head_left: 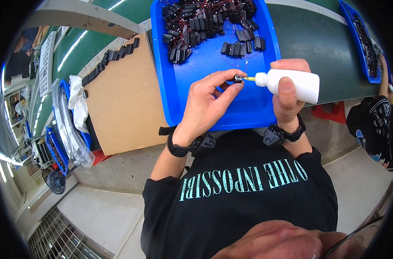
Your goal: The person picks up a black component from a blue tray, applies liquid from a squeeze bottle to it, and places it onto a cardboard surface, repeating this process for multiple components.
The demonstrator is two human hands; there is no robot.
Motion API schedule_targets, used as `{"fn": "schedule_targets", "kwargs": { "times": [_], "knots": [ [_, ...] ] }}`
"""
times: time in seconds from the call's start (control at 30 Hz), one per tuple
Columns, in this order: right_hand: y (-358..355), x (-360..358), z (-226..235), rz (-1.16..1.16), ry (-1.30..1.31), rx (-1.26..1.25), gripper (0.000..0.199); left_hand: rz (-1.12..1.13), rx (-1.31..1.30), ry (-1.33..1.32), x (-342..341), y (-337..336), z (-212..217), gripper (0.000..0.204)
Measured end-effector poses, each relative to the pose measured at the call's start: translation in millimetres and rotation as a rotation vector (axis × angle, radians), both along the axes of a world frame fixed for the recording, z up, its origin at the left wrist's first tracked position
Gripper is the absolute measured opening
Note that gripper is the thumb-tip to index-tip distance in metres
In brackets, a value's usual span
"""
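My left hand (207, 101) pinches a small black part (238, 79) between thumb and fingertips, over the near part of a blue tray (170, 99). My right hand (287, 99) is wrapped round a white squeeze bottle (306, 85), tipped on its side. The bottle's thin yellowish nozzle (249, 79) points left, its tip at or very near the black part; contact is too small to tell. Farther back in the tray lie many black rectangular parts (198, 23) with thin red wires, heaped together. A few of them (236, 49) stand side by side in front of the heap.
Left of the tray, a cardboard sheet (123, 99) carries a row of black parts (112, 55) along its far edge. White cloth (77, 103) and clear plastic bags (71, 125) lie beyond it. Another blue tray (356, 32) stands far right, near another person (373, 125).
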State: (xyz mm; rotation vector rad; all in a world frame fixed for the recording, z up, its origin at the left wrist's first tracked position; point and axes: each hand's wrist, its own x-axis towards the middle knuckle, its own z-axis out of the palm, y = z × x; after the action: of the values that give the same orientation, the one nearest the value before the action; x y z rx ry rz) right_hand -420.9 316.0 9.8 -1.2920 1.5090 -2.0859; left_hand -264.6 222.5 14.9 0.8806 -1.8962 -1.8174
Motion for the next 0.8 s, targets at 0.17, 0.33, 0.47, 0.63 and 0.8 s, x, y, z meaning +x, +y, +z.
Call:
{"fn": "schedule_targets", "kwargs": {
  "times": [0.17,0.33,0.47,0.63,0.8],
  "knots": [
    [1.3,2.3,0.9,-0.023,0.006,0.045,0.028,0.001,0.002,-0.001,0.6,1.6,1.0,0.022],
    [3.2,-5.4,-9.4,-0.120,-0.074,-0.120,0.041,0.134,-0.121,0.067,5.7,-5.9,4.6,0.022],
    [19.3,-3.8,-10.6,-0.137,-0.172,-0.074,0.046,0.238,-0.285,-0.108,30.8,-8.1,17.0,0.020],
    [36.3,-10.4,-25.2,-0.139,-0.228,0.041,0.047,0.043,-0.550,-0.414,34.4,12.9,16.6,0.016],
    [35.8,-13.2,-30.0,-0.102,-0.211,0.097,0.046,-0.042,-0.775,-0.569,24.6,32.7,7.4,0.015]
  ]
}}
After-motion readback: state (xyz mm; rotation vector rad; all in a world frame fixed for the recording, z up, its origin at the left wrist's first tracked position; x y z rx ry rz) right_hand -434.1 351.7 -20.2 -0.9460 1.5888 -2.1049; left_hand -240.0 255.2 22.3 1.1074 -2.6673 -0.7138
